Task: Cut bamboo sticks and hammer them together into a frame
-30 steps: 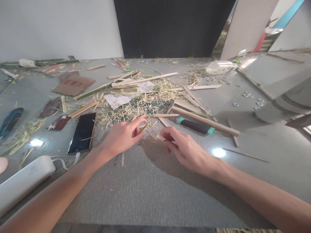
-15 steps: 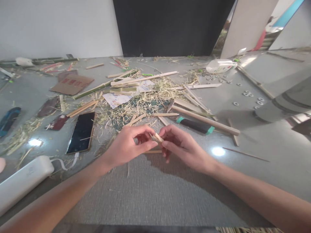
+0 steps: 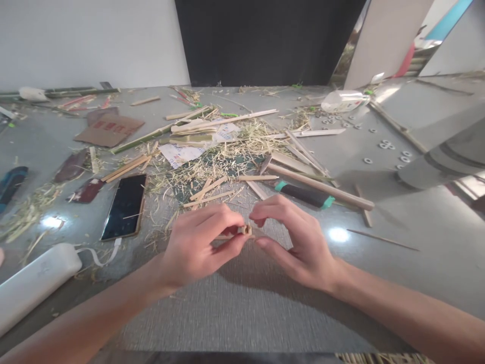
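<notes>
A grey desk (image 3: 189,321) spreads wide, a pile of pale shavings (image 3: 257,135) across its middle! Nearer, the left hand (image 3: 204,245) clamps fingertips on a small wooden piece (image 3: 247,230); the right hand (image 3: 297,240) waits just beside it, thumb and forefinger apart. That piece, between the hands (tiny, its far end hidden), looks light, stiff, hardly slippery, perhaps prone to splitting; its sides seem the surest hold.
</notes>
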`<state>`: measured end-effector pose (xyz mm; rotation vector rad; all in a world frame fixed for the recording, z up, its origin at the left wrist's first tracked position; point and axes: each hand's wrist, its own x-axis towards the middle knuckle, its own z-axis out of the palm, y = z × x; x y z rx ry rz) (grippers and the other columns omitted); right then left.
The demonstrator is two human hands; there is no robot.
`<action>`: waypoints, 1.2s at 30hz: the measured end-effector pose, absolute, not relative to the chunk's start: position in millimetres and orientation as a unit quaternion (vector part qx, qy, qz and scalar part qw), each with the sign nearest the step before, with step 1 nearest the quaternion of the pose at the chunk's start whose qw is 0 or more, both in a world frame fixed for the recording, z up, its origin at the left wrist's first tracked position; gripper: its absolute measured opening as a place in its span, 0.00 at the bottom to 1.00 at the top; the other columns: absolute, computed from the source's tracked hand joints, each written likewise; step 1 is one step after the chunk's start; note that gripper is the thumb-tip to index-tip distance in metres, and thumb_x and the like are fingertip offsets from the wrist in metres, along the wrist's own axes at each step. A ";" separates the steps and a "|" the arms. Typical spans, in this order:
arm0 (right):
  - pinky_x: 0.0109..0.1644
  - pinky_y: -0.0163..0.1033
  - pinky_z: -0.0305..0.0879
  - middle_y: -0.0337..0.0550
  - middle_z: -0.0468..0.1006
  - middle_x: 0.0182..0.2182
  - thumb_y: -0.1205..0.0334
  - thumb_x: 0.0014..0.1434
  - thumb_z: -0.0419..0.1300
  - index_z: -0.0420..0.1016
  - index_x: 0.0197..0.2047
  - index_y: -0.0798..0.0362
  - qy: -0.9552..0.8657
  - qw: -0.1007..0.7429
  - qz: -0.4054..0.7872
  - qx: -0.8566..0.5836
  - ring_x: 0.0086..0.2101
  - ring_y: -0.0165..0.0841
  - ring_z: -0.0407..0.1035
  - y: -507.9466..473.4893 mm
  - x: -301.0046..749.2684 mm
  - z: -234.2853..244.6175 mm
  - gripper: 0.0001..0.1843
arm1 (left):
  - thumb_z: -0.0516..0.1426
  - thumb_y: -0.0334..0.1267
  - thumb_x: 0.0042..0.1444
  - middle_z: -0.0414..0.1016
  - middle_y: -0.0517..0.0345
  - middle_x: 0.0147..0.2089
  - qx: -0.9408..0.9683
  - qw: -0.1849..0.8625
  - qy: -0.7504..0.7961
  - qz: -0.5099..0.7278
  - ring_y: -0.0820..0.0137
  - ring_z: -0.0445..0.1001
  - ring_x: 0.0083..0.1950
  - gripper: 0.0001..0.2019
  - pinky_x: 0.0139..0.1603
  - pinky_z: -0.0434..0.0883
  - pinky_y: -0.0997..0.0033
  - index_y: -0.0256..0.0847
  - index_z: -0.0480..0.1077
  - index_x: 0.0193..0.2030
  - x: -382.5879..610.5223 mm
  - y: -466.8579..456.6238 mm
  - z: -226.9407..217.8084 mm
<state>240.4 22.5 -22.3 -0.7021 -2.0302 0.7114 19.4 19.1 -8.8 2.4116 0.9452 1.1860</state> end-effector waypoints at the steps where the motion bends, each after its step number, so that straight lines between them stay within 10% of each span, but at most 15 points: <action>1: 0.46 0.44 0.71 0.47 0.76 0.45 0.68 0.65 0.62 0.70 0.55 0.52 -0.813 0.432 0.281 -0.269 0.43 0.34 0.71 21.3 240.8 -20.4 0.15 | 0.60 0.30 0.65 0.75 0.63 0.31 0.840 0.139 0.329 0.408 0.75 0.74 0.31 0.05 0.33 0.72 0.74 0.45 0.69 0.42 19.6 18.7 -9.0; 14: 0.41 0.39 0.71 0.47 0.76 0.41 0.71 0.65 0.61 0.72 0.50 0.55 -0.832 0.442 0.238 -0.236 0.38 0.31 0.71 24.3 241.5 -10.1 0.11 | 0.58 0.25 0.63 0.78 0.58 0.37 0.845 0.126 0.290 0.432 0.74 0.75 0.35 0.08 0.36 0.73 0.73 0.40 0.71 0.45 25.6 19.8 -5.4; 27: 0.27 0.38 0.48 0.44 0.80 0.41 0.48 0.64 0.62 0.74 0.39 0.49 -0.815 0.056 -0.014 -0.576 0.36 0.39 0.71 96.8 316.6 -17.5 0.13 | 0.60 0.25 0.60 0.74 0.63 0.31 0.798 0.079 0.384 0.458 0.78 0.73 0.31 0.05 0.35 0.70 0.76 0.38 0.71 0.36 16.9 29.8 0.3; 36: 0.29 0.38 0.53 0.45 0.80 0.42 0.56 0.71 0.51 0.76 0.44 0.49 -0.821 0.088 0.014 -0.563 0.36 0.37 0.71 105.6 315.8 -15.6 0.13 | 0.61 0.28 0.61 0.82 0.64 0.35 0.781 0.118 0.425 0.442 0.78 0.77 0.32 0.03 0.36 0.72 0.76 0.40 0.73 0.39 13.8 30.3 -0.6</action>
